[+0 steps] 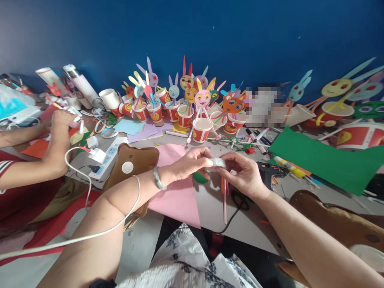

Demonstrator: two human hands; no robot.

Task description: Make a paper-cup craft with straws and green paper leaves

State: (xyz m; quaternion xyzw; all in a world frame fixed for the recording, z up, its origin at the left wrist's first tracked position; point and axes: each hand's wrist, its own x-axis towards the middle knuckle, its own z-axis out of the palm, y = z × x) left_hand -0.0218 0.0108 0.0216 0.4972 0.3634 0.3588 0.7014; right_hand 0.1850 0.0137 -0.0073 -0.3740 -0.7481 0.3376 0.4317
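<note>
A small roll of clear tape (218, 162) is held up between my two hands above the table. My left hand (193, 163), with a bangle at its wrist, pinches the roll's left side. The fingers of my right hand (243, 173) are closed on its right side. Just below my left fingers shows a green round piece (200, 177); whether those fingers hold it, I cannot tell. Pink paper (177, 192) lies under my left forearm. Pinkish-white straws (225, 200) and orange strips lie below the roll.
Paper cups with rabbit-like faces (202, 130) line the back by the blue wall. Green paper (327, 160) and markers lie right. A power strip (109, 158) and brown bag (135, 158) are left. A white cable (114, 228) crosses my left arm. Another person's hand (61, 120) works far left.
</note>
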